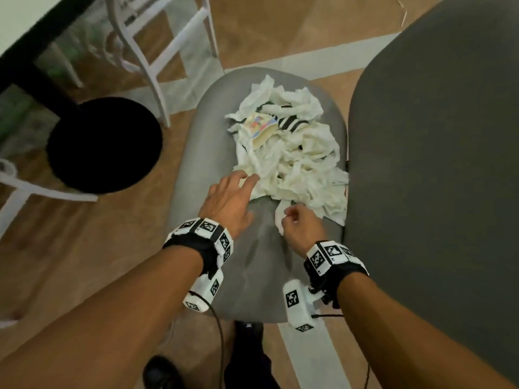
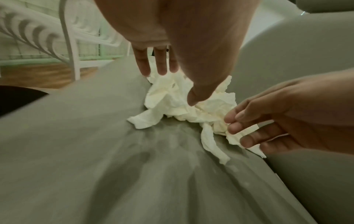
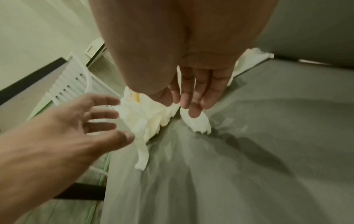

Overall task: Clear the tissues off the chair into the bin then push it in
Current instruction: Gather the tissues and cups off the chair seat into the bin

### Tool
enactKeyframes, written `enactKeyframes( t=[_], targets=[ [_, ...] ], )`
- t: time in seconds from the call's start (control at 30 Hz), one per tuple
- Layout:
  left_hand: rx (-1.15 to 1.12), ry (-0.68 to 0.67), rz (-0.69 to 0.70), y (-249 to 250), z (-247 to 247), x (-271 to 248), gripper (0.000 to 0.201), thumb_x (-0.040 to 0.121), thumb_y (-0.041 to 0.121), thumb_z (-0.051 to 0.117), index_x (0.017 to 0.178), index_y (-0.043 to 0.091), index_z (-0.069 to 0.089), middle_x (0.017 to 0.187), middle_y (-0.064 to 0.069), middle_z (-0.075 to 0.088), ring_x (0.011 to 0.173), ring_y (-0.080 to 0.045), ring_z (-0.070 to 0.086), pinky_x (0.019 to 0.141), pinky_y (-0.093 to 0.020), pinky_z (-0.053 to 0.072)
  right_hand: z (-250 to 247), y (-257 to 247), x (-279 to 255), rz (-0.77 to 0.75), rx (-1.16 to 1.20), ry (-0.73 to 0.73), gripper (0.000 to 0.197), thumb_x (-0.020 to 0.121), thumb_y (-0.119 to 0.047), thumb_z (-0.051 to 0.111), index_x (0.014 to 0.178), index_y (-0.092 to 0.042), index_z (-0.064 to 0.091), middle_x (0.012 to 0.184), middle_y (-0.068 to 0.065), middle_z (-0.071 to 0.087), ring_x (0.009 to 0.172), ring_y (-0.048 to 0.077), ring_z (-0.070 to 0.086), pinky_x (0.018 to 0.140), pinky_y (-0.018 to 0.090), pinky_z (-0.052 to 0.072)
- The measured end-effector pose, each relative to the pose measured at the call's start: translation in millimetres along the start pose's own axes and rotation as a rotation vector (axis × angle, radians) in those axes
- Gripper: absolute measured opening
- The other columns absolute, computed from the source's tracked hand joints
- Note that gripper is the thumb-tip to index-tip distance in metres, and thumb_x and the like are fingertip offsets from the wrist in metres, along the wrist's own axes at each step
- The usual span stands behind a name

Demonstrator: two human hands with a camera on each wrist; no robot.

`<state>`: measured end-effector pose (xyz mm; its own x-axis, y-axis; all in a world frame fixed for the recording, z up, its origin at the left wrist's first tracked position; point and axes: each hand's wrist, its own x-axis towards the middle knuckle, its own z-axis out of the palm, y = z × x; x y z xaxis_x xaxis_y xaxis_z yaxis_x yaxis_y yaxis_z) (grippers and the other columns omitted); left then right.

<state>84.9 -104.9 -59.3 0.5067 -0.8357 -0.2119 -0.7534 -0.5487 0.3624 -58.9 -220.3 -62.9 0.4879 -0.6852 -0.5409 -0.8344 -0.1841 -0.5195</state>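
A heap of crumpled white tissues (image 1: 295, 153) covers the far half of the light grey chair seat (image 1: 196, 164). A colourful paper wrapper (image 1: 259, 126) and something black-and-white striped lie in the heap. My left hand (image 1: 247, 189) hovers with its fingers spread at the heap's near left edge, fingertips (image 2: 161, 66) just over the tissues (image 2: 172, 97). My right hand (image 1: 292, 217) is at the near edge, where its fingers (image 3: 191, 106) pinch a loose tissue strip (image 2: 212, 144). A round black bin-like shape (image 1: 104, 144) stands on the floor left of the chair.
The dark grey backrest (image 1: 435, 164) rises along the right side of the seat. White chairs (image 1: 157, 51) and a dark-edged glass table (image 1: 42, 29) stand at the back left. The floor is wood with pale stripes. My shoe (image 1: 160, 372) shows at the bottom.
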Motion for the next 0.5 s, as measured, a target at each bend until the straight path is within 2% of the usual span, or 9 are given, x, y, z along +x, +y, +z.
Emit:
enactKeyframes(
  t=[0.07,0.13,0.2,0.27,0.37,0.43,0.5],
  targets=[
    [0.043,-0.044,-0.042,7,7,19,0.080,0.078,0.031,0.067,0.147,0.033,0.027,0.148,-0.004,0.030,0.127,-0.030,0.039,0.103,-0.044,0.036,-16,4,13,-0.001,-0.007,0.041,0.024,0.088,-0.021,0.053,0.109,-0.017,0.064,0.107,0.004,0.069,0.100,0.024,0.064,0.089,0.033,0.052],
    [0.068,-0.131,-0.099,7,14,33,0.079,0.079,0.033,0.068,0.147,0.036,0.027,0.150,-0.005,0.026,0.129,-0.032,0.036,0.103,-0.046,0.036,-32,2,24,-0.017,-0.053,0.082,0.028,0.088,-0.024,0.056,0.114,-0.016,0.062,0.115,0.005,0.064,0.105,0.024,0.061,0.090,0.032,0.049],
    [0.076,-0.235,-0.133,2,20,39,0.062,0.085,0.029,0.064,0.142,0.034,0.039,0.145,-0.003,0.033,0.126,-0.031,0.039,0.099,-0.045,0.038,-41,0,34,-0.053,-0.149,0.141,0.041,0.086,-0.029,0.060,0.126,-0.018,0.054,0.127,0.005,0.053,0.112,0.025,0.056,0.094,0.035,0.048],
    [0.065,-0.245,-0.120,-8,25,36,0.036,0.088,0.019,0.060,0.124,0.025,0.055,0.130,-0.003,0.045,0.114,-0.031,0.047,0.089,-0.041,0.043,-43,-2,43,-0.115,-0.271,0.205,0.065,0.082,-0.033,0.064,0.139,-0.020,0.038,0.138,0.005,0.041,0.122,0.027,0.047,0.101,0.042,0.044],
    [0.026,-0.256,-0.099,-22,26,18,0.012,0.090,0.016,0.055,0.100,0.015,0.060,0.110,-0.004,0.054,0.100,-0.028,0.053,0.081,-0.037,0.044,-37,-4,53,-0.167,-0.362,0.226,0.100,0.074,-0.041,0.075,0.151,-0.024,0.012,0.152,0.004,0.025,0.131,0.030,0.037,0.107,0.047,0.039],
    [-0.064,-0.270,-0.119,-28,21,3,0.010,0.089,0.015,0.051,0.098,0.014,0.054,0.102,-0.003,0.054,0.092,-0.026,0.053,0.073,-0.032,0.040,-31,-6,59,-0.164,-0.401,0.200,0.108,0.074,-0.044,0.076,0.153,-0.029,0.004,0.151,0.004,0.031,0.130,0.031,0.040,0.105,0.049,0.038],
    [-0.153,-0.218,-0.145,-28,12,-6,0.021,0.087,0.013,0.050,0.107,0.015,0.045,0.093,-0.004,0.054,0.076,-0.025,0.053,0.065,-0.033,0.040,-26,-11,62,-0.181,-0.463,0.140,0.091,0.082,-0.044,0.068,0.152,-0.031,0.011,0.138,0.004,0.048,0.124,0.031,0.049,0.101,0.048,0.038]
  ],
)
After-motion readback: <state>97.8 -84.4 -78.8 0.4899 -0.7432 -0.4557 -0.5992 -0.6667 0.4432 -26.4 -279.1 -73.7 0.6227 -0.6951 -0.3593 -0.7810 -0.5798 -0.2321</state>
